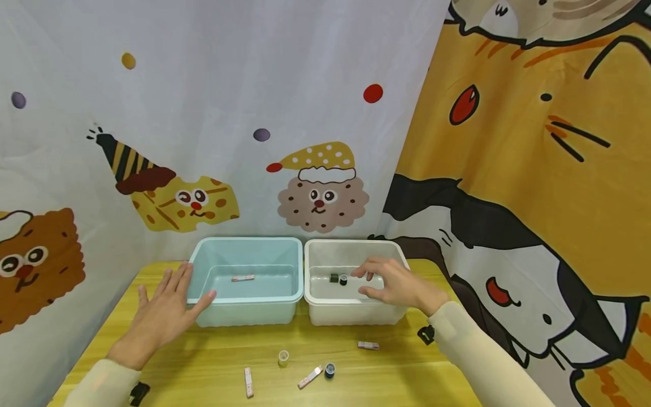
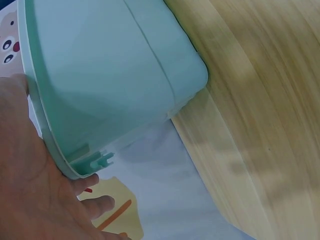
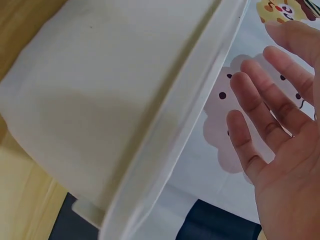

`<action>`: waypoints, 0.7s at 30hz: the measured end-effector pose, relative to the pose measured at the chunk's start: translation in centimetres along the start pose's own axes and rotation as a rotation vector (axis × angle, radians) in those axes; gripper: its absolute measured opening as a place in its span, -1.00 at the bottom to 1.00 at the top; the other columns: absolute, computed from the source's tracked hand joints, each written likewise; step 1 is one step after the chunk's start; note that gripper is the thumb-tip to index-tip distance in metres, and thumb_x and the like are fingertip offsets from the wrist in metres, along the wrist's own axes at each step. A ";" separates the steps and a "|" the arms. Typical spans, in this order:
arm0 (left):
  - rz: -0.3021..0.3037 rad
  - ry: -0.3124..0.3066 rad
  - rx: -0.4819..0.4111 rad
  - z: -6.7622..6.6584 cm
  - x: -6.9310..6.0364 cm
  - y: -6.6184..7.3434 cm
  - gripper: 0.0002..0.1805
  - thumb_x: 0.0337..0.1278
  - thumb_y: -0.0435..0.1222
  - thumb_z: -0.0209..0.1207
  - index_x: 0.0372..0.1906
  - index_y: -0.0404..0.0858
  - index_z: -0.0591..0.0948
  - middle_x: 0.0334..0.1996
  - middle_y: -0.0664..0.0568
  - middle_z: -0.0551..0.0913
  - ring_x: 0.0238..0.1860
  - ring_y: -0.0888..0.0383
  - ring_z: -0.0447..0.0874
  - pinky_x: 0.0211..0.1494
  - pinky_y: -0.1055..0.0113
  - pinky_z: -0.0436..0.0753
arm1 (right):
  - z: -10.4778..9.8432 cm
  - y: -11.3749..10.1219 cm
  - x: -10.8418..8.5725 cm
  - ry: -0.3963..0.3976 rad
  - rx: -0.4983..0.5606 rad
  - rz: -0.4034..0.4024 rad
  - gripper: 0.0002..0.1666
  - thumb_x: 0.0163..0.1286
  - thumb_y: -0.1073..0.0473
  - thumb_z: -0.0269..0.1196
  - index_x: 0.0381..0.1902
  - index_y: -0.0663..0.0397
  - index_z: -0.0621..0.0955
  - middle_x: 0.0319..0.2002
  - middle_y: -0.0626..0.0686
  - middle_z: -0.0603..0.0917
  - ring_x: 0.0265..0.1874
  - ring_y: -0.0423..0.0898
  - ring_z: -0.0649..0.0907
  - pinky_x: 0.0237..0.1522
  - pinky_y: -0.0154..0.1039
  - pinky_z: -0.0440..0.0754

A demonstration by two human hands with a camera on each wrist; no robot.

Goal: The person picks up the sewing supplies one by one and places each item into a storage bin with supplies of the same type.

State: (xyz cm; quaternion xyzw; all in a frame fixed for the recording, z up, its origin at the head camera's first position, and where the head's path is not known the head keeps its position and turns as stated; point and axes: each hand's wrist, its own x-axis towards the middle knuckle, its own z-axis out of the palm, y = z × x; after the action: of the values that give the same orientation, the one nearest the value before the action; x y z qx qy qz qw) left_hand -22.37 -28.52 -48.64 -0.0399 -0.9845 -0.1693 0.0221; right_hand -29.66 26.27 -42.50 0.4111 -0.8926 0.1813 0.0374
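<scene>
My left hand [image 1: 165,305] rests with spread, straight fingers at the left rim of a light blue plastic bin [image 1: 249,312]. A small whitish strip with printed marks [image 1: 243,278] lies inside that bin. Over the white bin [image 1: 351,314] hovers my right hand [image 1: 394,282], its fingers loosely bent and nothing between them. Below its fingertips, two small dark cylinders, a dark green one [image 1: 333,278] and a black one [image 1: 343,280], lie on the white bin's floor. In the right wrist view the right hand [image 3: 285,120] is apart from the bin's rim.
On the wood-grain table [image 1: 203,362], in front of the bins, are a pale yellow cylinder [image 1: 283,358], a dark blue cylinder [image 1: 330,370] and whitish strips at left [image 1: 248,382], middle [image 1: 310,377] and right [image 1: 368,345]. A cartoon-printed curtain [image 1: 229,85] hangs behind.
</scene>
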 end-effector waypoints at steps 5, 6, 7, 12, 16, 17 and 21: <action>0.005 0.001 0.003 -0.1 -0.1 0.0 0.29 0.72 0.53 -0.12 0.93 -0.42 -0.11 0.92 -0.46 -0.12 0.84 -0.71 -0.11 0.56 -0.99 -0.26 | 0.6 -0.6 -1.1 0.017 0.009 -0.003 -0.62 0.62 0.07 0.57 0.32 -0.14 0.83 0.26 -0.09 0.89 0.04 -0.11 0.84 0.16 -0.17 0.87; 0.005 0.000 0.005 -0.1 -0.1 0.1 0.29 0.72 0.53 -0.12 0.93 -0.42 -0.12 0.92 -0.45 -0.12 0.84 -0.70 -0.11 0.56 -0.99 -0.26 | 0.7 -0.7 -1.3 0.018 0.010 -0.004 -0.62 0.63 0.06 0.57 0.33 -0.15 0.83 0.26 -0.09 0.89 0.04 -0.10 0.84 0.15 -0.17 0.87; 0.005 0.002 0.007 -0.1 -0.1 0.1 0.29 0.72 0.53 -0.12 0.93 -0.42 -0.11 0.92 -0.46 -0.12 0.84 -0.71 -0.10 0.56 -0.99 -0.26 | 0.8 -0.8 -1.5 0.018 0.010 -0.006 -0.61 0.63 0.06 0.57 0.34 -0.15 0.83 0.26 -0.10 0.89 0.04 -0.10 0.83 0.15 -0.17 0.87; 0.003 0.000 0.010 -0.2 -0.1 0.1 0.29 0.72 0.53 -0.12 0.93 -0.42 -0.12 0.93 -0.44 -0.14 0.84 -0.70 -0.11 0.55 -0.99 -0.25 | 1.4 -1.2 -2.5 0.031 0.018 -0.013 -0.62 0.64 0.06 0.56 0.34 -0.20 0.83 0.26 -0.13 0.87 0.04 -0.11 0.83 0.13 -0.18 0.87; 0.002 -0.005 0.004 -0.2 -0.1 0.1 0.29 0.72 0.53 -0.11 0.93 -0.41 -0.12 0.93 -0.44 -0.14 0.85 -0.70 -0.12 0.56 -0.99 -0.26 | 1.8 -1.5 -3.2 0.065 0.024 -0.031 -0.63 0.63 0.09 0.56 0.32 -0.21 0.83 0.21 -0.13 0.87 0.03 -0.09 0.83 0.12 -0.19 0.87; 0.003 -0.004 0.003 -0.2 -0.1 0.1 0.29 0.72 0.53 -0.11 0.93 -0.41 -0.12 0.93 -0.44 -0.14 0.85 -0.70 -0.12 0.56 -0.99 -0.27 | 1.9 -1.5 -3.4 0.072 0.022 -0.035 -0.63 0.62 0.09 0.57 0.31 -0.20 0.84 0.20 -0.14 0.87 0.02 -0.12 0.83 0.11 -0.19 0.87; -0.002 -0.008 -0.003 -0.1 -0.1 0.0 0.30 0.71 0.54 -0.11 0.94 -0.40 -0.13 0.93 -0.43 -0.15 0.86 -0.69 -0.13 0.57 -0.98 -0.28 | 2.3 -1.8 -4.0 0.083 0.033 -0.047 -0.62 0.60 0.11 0.59 0.31 -0.15 0.85 0.20 -0.14 0.88 0.01 -0.17 0.83 0.11 -0.18 0.90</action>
State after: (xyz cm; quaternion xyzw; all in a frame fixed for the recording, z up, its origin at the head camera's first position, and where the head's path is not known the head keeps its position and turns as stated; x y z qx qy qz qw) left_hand -22.27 -28.57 -48.51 -0.0399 -0.9843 -0.1708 0.0178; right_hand -25.46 27.25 -45.02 0.4245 -0.8774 0.2118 0.0720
